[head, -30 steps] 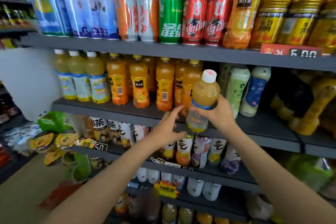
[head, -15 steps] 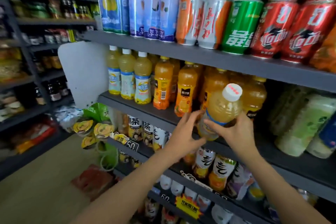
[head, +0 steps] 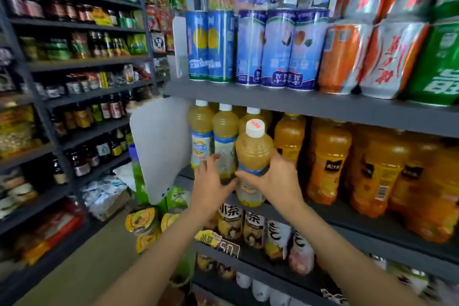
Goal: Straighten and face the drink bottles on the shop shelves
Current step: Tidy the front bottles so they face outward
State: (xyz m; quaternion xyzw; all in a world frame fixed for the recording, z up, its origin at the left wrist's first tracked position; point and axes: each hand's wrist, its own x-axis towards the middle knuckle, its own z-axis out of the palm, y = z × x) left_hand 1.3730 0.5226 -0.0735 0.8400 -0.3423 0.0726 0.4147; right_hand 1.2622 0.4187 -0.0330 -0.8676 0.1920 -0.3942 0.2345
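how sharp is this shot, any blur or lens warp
Head view: sharpest near the middle, where the right hand grips the pale bottle and the left hand reaches in beside it; the orange bottles at the right edge and the left shelves smear with motion blur; the wide-angle lens bows the shelf lines; lighting is even, with no strong glare.

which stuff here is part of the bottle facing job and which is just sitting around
In the job:
- pale bottle, held in the right hand
- left hand, fingers spread at the white-capped row
- orange bottles

Just around:
- blue cans above
- jars on the far rack
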